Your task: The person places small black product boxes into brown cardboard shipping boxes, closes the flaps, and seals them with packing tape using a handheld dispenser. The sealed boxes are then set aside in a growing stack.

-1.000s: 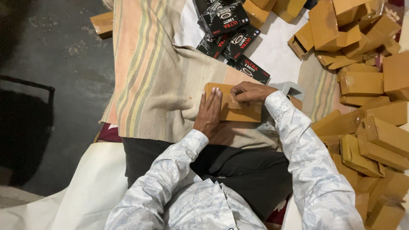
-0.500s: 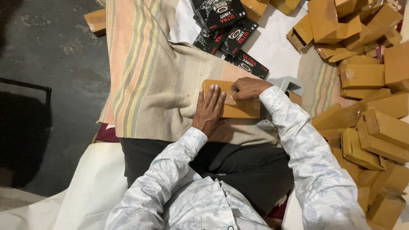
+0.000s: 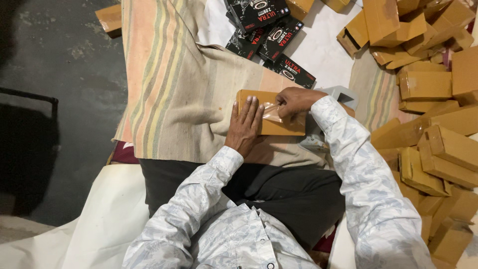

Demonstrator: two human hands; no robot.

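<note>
Head view, the only one. Flat brown cardboard box (image 3: 271, 115) lies on the striped cloth (image 3: 184, 84) near the cloth's right edge, straight ahead of the person. Its long axis runs left-right across the body.

Left hand (image 3: 245, 127): fingers spread flat, palm pressed on the left end of the box, pinning it down. Holds nothing.

Right hand (image 3: 294, 101): fingers curled together at the top right part of the box, pinching a strip of clear tape (image 3: 273, 112) that lies across the box top between the two hands. Right hand is the one nearer the tape; left is beside the tape's near end.

Grey tape dispenser (image 3: 343, 94) sits just beyond the right hand, at the box's right end.

Black printed boxes (image 3: 269, 30) sit further up on the white sheet (image 3: 323, 47). Pile of brown boxes (image 3: 438, 134) along the right side.
</note>
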